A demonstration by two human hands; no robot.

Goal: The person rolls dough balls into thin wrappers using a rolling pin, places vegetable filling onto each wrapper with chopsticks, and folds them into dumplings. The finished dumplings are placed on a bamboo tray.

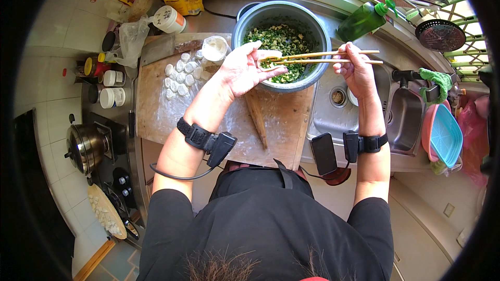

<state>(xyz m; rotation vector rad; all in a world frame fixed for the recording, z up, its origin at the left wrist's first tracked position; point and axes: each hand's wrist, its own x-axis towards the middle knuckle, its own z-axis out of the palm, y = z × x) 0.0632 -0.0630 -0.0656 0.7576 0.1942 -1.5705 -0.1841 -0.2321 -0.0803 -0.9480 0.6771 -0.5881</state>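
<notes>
My left hand (239, 71) is cupped around a thin round dough wrapper (269, 53), over the near left part of a deep grey pot (250, 17). Green filling lies in the wrapper, where the tips of two wooden chopsticks (318, 61) reach. Those chopsticks are held near their back ends by my right hand (357, 64), above the pot's right side. Chopped greens with pale yellow bits (279, 33) partly fill the pot. Small floured dough pieces (181, 79) sit on the wooden board (211, 140). A tapered rolling pin (256, 119) lies below the pot.
A tub of flour (215, 48) and a cleaver (158, 50) are at the board's back left. A steel sink (336, 115) lies right, with a green pump bottle (361, 21) behind. A lidded pot (84, 148) and a tray of dumplings (103, 210) stand left.
</notes>
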